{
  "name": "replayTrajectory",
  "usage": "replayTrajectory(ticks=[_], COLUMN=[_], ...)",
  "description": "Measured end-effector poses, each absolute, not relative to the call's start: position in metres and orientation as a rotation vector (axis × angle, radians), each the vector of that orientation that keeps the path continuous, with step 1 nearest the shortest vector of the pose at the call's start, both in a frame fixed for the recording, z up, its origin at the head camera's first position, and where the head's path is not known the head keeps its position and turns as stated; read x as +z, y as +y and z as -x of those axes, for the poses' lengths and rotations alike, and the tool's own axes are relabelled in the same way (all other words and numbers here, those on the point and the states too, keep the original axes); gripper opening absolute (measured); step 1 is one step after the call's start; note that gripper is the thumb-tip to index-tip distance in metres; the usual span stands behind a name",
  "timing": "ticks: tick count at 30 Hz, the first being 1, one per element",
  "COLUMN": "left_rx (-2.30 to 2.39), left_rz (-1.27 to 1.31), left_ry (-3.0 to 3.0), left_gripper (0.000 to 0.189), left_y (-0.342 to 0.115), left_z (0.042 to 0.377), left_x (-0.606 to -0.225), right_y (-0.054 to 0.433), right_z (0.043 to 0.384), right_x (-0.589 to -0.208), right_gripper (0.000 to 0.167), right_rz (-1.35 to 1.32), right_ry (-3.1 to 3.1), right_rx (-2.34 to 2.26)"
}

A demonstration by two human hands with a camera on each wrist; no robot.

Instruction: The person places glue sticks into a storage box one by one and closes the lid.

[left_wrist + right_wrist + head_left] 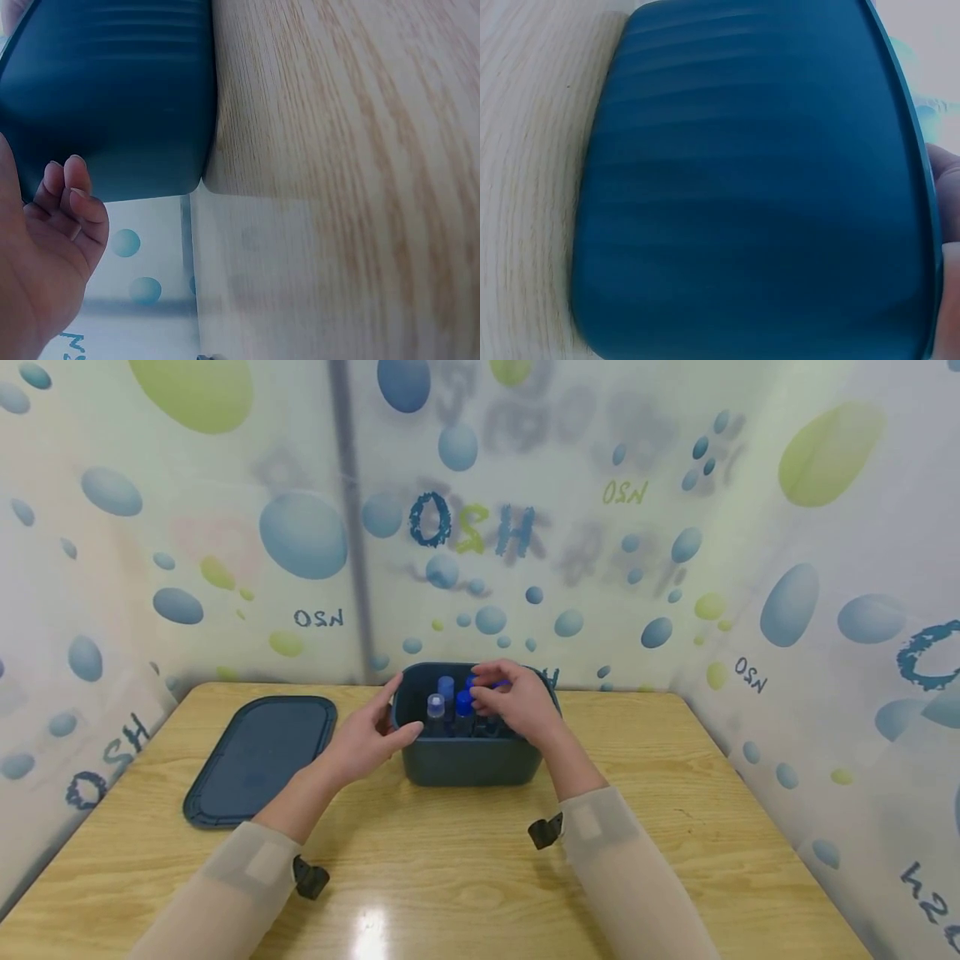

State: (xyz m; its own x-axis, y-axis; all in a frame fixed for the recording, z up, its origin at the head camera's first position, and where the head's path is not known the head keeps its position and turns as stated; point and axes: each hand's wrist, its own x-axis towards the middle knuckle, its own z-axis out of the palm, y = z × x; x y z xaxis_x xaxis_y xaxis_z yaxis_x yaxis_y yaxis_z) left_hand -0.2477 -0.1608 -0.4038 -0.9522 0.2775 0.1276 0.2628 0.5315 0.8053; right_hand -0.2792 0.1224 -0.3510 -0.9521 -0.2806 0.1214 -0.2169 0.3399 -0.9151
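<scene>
My sleeves (206,893) are nearest in the head view. My left hand (363,742), spread, flanks the left end of the bin (472,764); my right hand (521,702) is over the bottles (464,722) inside, a blue cap (464,701) just beside it; whether it pinches one, I cannot tell. Left wrist view: fingers (94,212) loosely bent beside the bin. Right wrist view: the bin hides the bottles.

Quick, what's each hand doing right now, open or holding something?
Left hand: open, at the bin's left side.
Right hand: over the bin, by blue-capped bottles; can't tell whether it holds one.
</scene>
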Motion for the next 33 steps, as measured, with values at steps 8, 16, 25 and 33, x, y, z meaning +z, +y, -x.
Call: replayTrajectory(ticks=[8,16,25,33], left_rx=[1.438,1.452,1.457,1.458], left_rz=[-0.485,-0.511,-0.507,-0.498], left_ry=[2.724,2.718,2.714,2.706], left_gripper=[0.095,0.095,0.095,0.095], left_y=[-0.161,-0.162,-0.164,-0.163], left_z=[0.247,0.248,0.248,0.248], left_x=[-0.404,-0.404,-0.404,-0.403], right_y=[0.127,0.153,0.198,0.238], right_z=[0.280,0.269,0.256,0.255], right_x=[-0.347,-0.340,-0.338,-0.351], right_gripper=[0.038,0.036,0.042,0.044], right_rz=[0.565,0.638,0.574,0.500], right_ry=[2.500,2.608,2.751,2.804], right_rx=[-1.837,-1.770,-1.648,-1.525])
